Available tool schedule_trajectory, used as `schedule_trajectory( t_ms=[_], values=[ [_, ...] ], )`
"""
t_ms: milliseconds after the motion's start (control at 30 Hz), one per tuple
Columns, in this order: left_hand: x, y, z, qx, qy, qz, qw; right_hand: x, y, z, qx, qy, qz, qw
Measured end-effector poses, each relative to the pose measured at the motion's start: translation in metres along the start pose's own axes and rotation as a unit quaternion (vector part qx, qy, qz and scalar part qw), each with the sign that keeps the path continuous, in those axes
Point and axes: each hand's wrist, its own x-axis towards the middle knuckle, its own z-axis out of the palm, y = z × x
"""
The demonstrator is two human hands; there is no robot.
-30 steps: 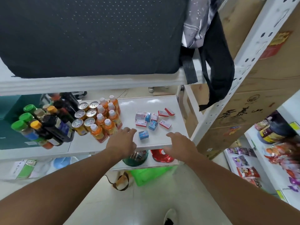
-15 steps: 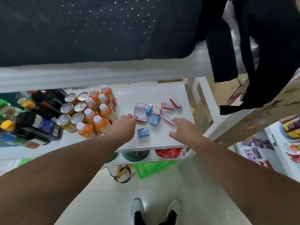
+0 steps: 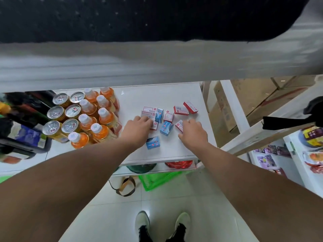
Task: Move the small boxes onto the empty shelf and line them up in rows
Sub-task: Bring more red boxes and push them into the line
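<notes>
- White shelf under a blurred upper shelf edge; small boxes scattered red and blue, unaligned, at its centre.
- Left hand fingers curled onto a red-and-white box; whether gripped, cannot tell.
- Right hand pinching a red box at its 10 o'clock.
- Risk: left forearm sweeps orange bottles at 9 o'clock, toppling them.
- Risk: blue box near the front edge gets nudged off.
</notes>
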Motion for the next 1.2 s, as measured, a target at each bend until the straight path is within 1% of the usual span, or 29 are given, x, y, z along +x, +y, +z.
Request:
schedule_trajectory(
  t_ms=[167, 300, 433, 567, 733, 900, 1000, 1133, 1200],
  values=[
    [0.003, -0.006, 0.006, -0.006, 0.007, -0.017, 1.0, -0.006, 0.003, 0.005, 0.006, -0.008, 0.013, 1.0],
    [-0.001, -0.009, 0.006, -0.084, -0.023, -0.068, 0.994, -0.016, 0.005, 0.007, 0.002, -0.001, 0.005, 1.0],
    [-0.01, -0.012, 0.002, -0.108, -0.007, -0.087, 0.99, -0.025, 0.007, 0.004, 0.006, 0.004, -0.008, 1.0],
    [-0.02, -0.014, -0.012, -0.115, 0.017, -0.083, 0.99, -0.04, 0.008, -0.015, 0.01, 0.019, -0.02, 1.0],
    [-0.049, -0.003, -0.047, -0.132, 0.049, -0.069, 0.988, -0.067, 0.005, -0.046, 0.024, 0.039, -0.052, 0.998],
    [-0.091, 0.02, -0.086, -0.135, 0.069, -0.065, 0.986, -0.103, 0.006, -0.08, 0.06, 0.053, -0.076, 0.994],
    [-0.104, 0.029, -0.111, -0.137, 0.062, -0.053, 0.987, -0.123, 0.013, -0.094, 0.071, 0.07, -0.087, 0.991],
    [-0.111, 0.039, -0.13, -0.128, 0.08, -0.051, 0.987, -0.15, 0.028, -0.107, 0.052, 0.085, -0.079, 0.992],
    [-0.113, 0.045, -0.137, -0.127, 0.073, -0.037, 0.989, -0.163, 0.036, -0.113, 0.053, 0.091, -0.068, 0.992]
  ],
)
